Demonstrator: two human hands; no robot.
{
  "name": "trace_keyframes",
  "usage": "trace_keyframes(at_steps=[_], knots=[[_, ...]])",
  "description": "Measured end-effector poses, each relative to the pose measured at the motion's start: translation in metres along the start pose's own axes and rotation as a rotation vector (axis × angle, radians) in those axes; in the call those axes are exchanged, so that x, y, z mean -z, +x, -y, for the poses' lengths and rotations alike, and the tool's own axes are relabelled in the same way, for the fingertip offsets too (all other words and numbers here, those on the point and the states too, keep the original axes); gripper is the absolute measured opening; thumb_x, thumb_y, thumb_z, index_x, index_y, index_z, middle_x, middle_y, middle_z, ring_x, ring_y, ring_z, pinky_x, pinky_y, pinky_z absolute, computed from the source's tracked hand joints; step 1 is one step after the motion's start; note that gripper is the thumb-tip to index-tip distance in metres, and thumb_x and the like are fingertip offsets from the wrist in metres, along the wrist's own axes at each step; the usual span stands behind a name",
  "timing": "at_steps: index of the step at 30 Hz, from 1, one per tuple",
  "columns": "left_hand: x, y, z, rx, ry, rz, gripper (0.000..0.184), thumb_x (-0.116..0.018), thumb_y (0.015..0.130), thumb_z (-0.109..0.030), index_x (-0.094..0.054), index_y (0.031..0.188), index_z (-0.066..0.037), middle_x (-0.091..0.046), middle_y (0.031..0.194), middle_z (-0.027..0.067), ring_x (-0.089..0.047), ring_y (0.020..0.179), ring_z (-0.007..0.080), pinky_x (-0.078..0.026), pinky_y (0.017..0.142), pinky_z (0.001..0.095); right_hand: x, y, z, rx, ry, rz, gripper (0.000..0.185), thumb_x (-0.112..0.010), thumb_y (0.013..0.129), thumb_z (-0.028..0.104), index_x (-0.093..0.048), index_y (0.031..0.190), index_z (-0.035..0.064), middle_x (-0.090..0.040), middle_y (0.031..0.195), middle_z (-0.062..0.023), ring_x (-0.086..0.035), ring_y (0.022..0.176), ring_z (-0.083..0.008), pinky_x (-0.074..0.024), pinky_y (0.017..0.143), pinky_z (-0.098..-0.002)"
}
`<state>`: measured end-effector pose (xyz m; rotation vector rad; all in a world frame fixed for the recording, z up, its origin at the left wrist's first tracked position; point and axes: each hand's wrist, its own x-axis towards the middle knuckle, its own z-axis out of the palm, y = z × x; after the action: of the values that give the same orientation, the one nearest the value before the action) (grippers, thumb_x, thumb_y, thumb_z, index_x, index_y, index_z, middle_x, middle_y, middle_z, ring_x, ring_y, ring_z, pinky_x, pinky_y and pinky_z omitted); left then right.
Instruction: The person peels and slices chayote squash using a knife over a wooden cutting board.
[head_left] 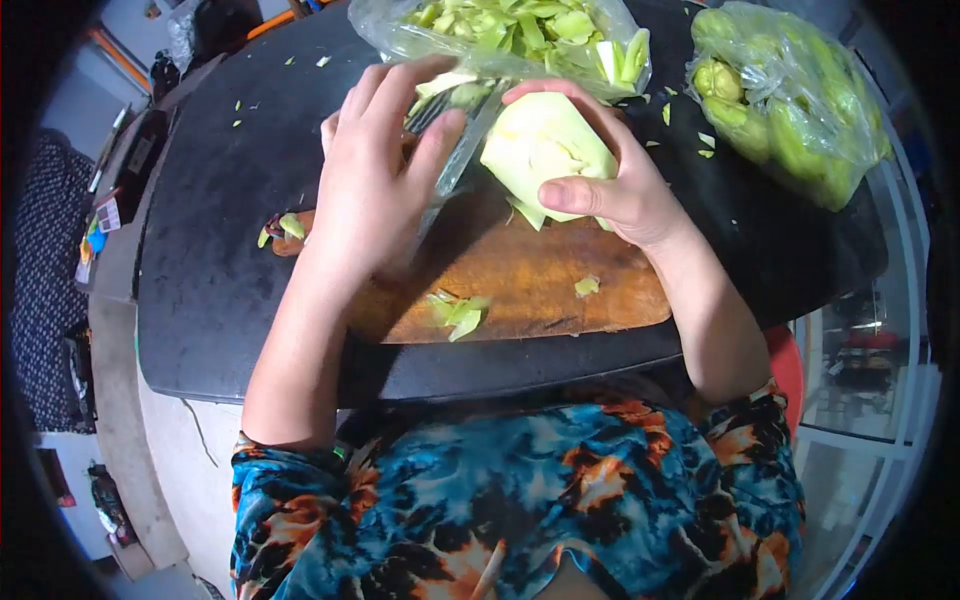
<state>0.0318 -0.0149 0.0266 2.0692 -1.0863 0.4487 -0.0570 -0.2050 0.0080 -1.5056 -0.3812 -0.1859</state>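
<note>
My right hand (625, 185) grips a peeled chayote (545, 150), pale green with flat cut facets, above the wooden cutting board (520, 270). Its thumb presses the near side and the fingers wrap behind. To the left, my left hand (375, 165) is raised with thumb and fingers apart, and I see nothing held in it. Just behind that hand lies a clear plastic bag (385, 38) with green peelings (530, 28) on it. A translucent streak beside the left thumb is too blurred to tell. Peel scraps (462, 312) lie on the board.
At the back right, a clear plastic bag (830, 90) holds several whole green chayotes (735, 125). Small scraps dot the black table (230, 240). The board's handle end (290, 232) points left. A red stool or chair edge (787, 370) shows beside my right elbow.
</note>
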Motion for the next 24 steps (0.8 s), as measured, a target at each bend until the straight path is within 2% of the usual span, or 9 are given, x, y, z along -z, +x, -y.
trace_keyframes(at_steps=[3,7,9,13,16,19,21,22,24], knots=[[0.004,-0.001,-0.017,-0.271,-0.027,-0.003,0.035,-0.068,0.077,-0.017,-0.059,0.109,-0.004,-0.056,0.106,0.0132,-0.054,0.101,0.0277,-0.038,0.091,0.0339,-0.001,-0.003,0.0,-0.051,0.006,-0.005,0.079,-0.076,0.067,0.031,-0.038,0.13,0.0028,-0.048,0.119,-0.0073,-0.047,0.113,-0.0164,-0.0381,0.096,-0.0296],[0.003,-0.005,-0.029,-0.321,0.112,0.011,0.037,-0.073,0.07,-0.017,-0.062,0.104,-0.007,-0.059,0.101,0.0084,-0.055,0.097,0.0242,-0.037,0.087,0.0335,0.001,-0.001,-0.008,-0.074,0.052,-0.008,0.087,-0.076,0.069,0.042,-0.034,0.133,0.0025,-0.045,0.123,-0.0081,-0.044,0.117,-0.0172,-0.0368,0.098,-0.0309],[0.002,-0.005,-0.026,-0.371,0.152,-0.018,0.037,-0.075,0.068,-0.019,-0.062,0.101,-0.008,-0.06,0.098,0.0063,-0.056,0.095,0.023,-0.037,0.085,0.0333,0.004,0.0,-0.013,-0.044,0.084,-0.002,0.084,-0.071,0.073,0.047,-0.033,0.134,0.0026,-0.044,0.125,-0.0087,-0.044,0.117,-0.0171,-0.0369,0.098,-0.031],[0.0,-0.007,-0.027,-0.317,0.136,-0.012,0.036,-0.077,0.065,-0.021,-0.062,0.094,-0.008,-0.06,0.093,0.0033,-0.056,0.089,0.0216,-0.036,0.081,0.033,0.007,-0.001,-0.017,-0.023,0.045,0.018,0.078,-0.061,0.08,0.053,-0.034,0.133,0.003,-0.043,0.126,-0.0094,-0.044,0.117,-0.0171,-0.0379,0.098,-0.0307],[0.001,-0.008,-0.032,-0.27,0.167,0.061,0.034,-0.078,0.064,-0.02,-0.061,0.091,-0.008,-0.058,0.088,0.0025,-0.055,0.085,0.0212,-0.034,0.079,0.0323,0.002,0.001,-0.02,0.066,0.096,-0.014,0.053,-0.06,0.087,0.039,-0.046,0.124,0.0035,-0.049,0.117,-0.0061,-0.046,0.108,-0.0134,-0.0364,0.093,-0.0274],[0.001,-0.01,-0.032,-0.257,0.183,0.132,0.031,-0.077,0.063,-0.019,-0.062,0.088,-0.01,-0.054,0.082,0.0021,-0.053,0.081,0.0206,-0.032,0.077,0.0337,0.007,0.002,-0.014,0.007,0.007,0.062,0.073,-0.056,0.083,0.055,-0.036,0.131,0.0029,-0.044,0.125,-0.009,-0.045,0.117,-0.0166,-0.0397,0.096,-0.0303],[0.0,-0.011,-0.032,-0.283,0.144,0.132,0.027,-0.075,0.062,-0.02,-0.061,0.085,-0.013,-0.05,0.076,0.0014,-0.053,0.079,0.0199,-0.03,0.074,0.0371,0.004,0.002,-0.018,0.054,0.054,0.002,0.058,-0.057,0.086,0.043,-0.044,0.126,0.0034,-0.05,0.118,-0.0075,-0.047,0.11,-0.0141,-0.0388,0.093,-0.0289],[0.002,-0.011,-0.033,-0.283,0.145,0.158,0.026,-0.075,0.062,-0.019,-0.062,0.084,-0.013,-0.051,0.078,0.0012,-0.052,0.079,0.0193,-0.03,0.075,0.0351,0.003,0.002,-0.019,0.078,0.077,-0.028,0.05,-0.057,0.088,0.037,-0.048,0.124,0.0037,-0.053,0.114,-0.0068,-0.048,0.107,-0.0129,-0.0383,0.092,-0.0282],[0.007,-0.009,-0.035,-0.284,0.146,0.209,0.025,-0.074,0.06,-0.017,-0.064,0.083,-0.012,-0.055,0.08,0.0009,-0.052,0.078,0.0181,-0.03,0.077,0.031,0.003,0.001,-0.018,0.042,0.231,-0.083,0.047,-0.055,0.089,0.036,-0.048,0.123,0.0034,-0.054,0.113,-0.0076,-0.051,0.106,-0.0135,-0.0409,0.091,-0.0292]])
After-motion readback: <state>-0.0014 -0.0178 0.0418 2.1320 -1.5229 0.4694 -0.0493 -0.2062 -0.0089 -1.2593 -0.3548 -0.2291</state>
